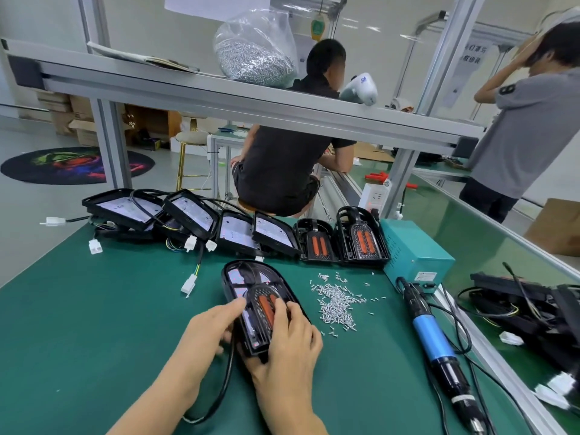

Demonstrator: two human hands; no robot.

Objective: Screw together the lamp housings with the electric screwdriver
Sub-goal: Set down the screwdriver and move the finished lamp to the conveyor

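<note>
Green tabletop (94, 309), aluminium-framed shelf (219, 98) overhead, pale grey floor (31, 136) with a round dark patterned rug (75, 164), gold-legged stool (188, 142), cardboard boxes (81, 120) by the white wall (37, 17), seated person in black (282, 158), standing person in grey (527, 120)

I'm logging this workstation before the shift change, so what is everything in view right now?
lamp housing being assembled: one, black with orange lens, on the green mat under both hands
loose screws: one pile, silver, on the mat right of that housing
electric screwdriver: one, blue and black, lying on the mat at right
power supply box: one, teal, behind the screwdriver
waiting lamp parts: a row, black, along the mat's far edge
bag of screws: one, clear plastic, on the overhead shelf
other people: two, one seated in black, one standing in grey
left hand: grips the housing's left side
right hand: holds its near end, fingers on top
</note>
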